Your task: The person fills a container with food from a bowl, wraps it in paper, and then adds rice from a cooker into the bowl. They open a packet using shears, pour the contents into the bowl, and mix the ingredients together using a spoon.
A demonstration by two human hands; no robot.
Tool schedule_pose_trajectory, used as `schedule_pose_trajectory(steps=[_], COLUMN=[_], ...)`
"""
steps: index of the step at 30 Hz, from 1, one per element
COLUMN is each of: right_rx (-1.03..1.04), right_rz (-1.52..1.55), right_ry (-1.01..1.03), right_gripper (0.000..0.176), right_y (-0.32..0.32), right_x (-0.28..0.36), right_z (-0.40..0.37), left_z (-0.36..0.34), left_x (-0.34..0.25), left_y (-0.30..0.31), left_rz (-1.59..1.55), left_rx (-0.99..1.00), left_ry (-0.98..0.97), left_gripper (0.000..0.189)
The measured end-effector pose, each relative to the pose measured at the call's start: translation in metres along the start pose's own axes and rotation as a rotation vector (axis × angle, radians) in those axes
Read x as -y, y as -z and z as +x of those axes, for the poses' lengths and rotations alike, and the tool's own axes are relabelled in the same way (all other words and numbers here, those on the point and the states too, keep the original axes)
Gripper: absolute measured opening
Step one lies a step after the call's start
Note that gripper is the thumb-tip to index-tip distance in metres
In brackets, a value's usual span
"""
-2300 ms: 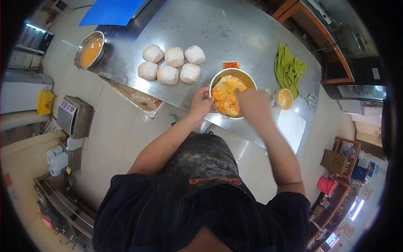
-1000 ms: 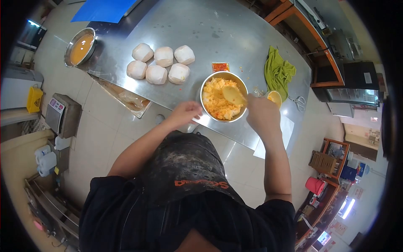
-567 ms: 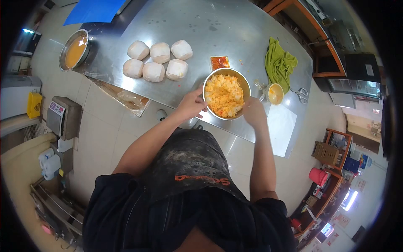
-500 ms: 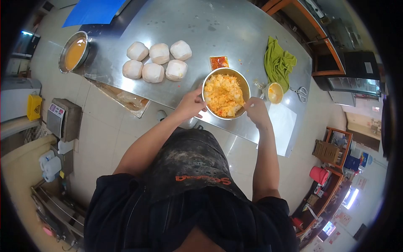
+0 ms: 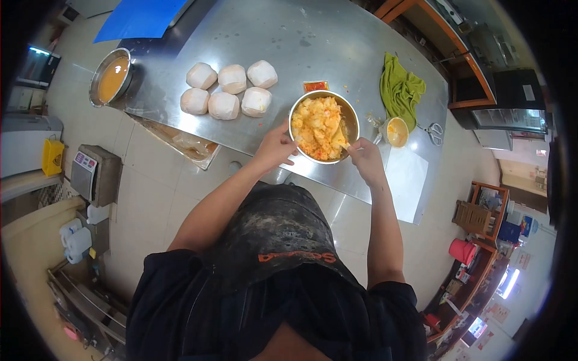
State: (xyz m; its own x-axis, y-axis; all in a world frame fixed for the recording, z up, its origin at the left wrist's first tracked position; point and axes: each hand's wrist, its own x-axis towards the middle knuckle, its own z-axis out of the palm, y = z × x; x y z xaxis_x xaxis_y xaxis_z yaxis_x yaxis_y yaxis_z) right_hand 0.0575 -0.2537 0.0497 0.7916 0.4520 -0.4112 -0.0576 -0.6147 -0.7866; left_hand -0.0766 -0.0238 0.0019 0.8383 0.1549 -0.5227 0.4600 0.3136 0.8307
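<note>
A stainless-steel counter (image 5: 313,42) is seen above a pale tiled floor (image 5: 156,192). At its front edge, a round steel bowl of yellow-orange rice (image 5: 325,92) is gripped at the rim by the left hand (image 5: 278,146) (off it a second ago); a pale spoon (image 5: 342,133) is clasped in the closed right hand (image 5: 361,157).

The left hand (image 5: 278,146) grips the near rim of a metal bowl (image 5: 324,92) of yellow-orange rice (image 5: 316,123) on the steel table (image 5: 271,36). The right hand (image 5: 363,159) holds a spoon (image 5: 343,133) in it. White coconuts (image 5: 224,106) lie nearby.
</note>
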Motion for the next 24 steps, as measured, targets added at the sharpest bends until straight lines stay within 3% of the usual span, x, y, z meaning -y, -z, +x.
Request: schedule_pose_trajectory(steps=[12,15,18,24], right_rx=[-0.182,-0.188,-0.189,0.004], right_rz=[-0.316,-0.685,-0.956,-1.116], right_ry=[0.3,0.247,0.327,0.421], right_gripper=[0.016,0.011,0.008,0.015], right_y=[0.015,0.017,0.005,-0.052], right_x=[0.008,0.043,0.074,0.07], right_z=[-0.024,-0.04,-0.058,-0.054], left_z=[-0.001,-0.004,-0.005,-0.003], left_x=[0.003,-0.003,-0.004,0.004], left_y=[-0.005,-0.008,-0.007,-0.01], left_rz=[-0.062,-0.058,-0.049,-0.146], left_rx=[-0.024,-0.031,-0.005,0.008], left_ry=[-0.001,0.043,0.034,-0.008], left_gripper=[0.083,0.078,0.081,0.091])
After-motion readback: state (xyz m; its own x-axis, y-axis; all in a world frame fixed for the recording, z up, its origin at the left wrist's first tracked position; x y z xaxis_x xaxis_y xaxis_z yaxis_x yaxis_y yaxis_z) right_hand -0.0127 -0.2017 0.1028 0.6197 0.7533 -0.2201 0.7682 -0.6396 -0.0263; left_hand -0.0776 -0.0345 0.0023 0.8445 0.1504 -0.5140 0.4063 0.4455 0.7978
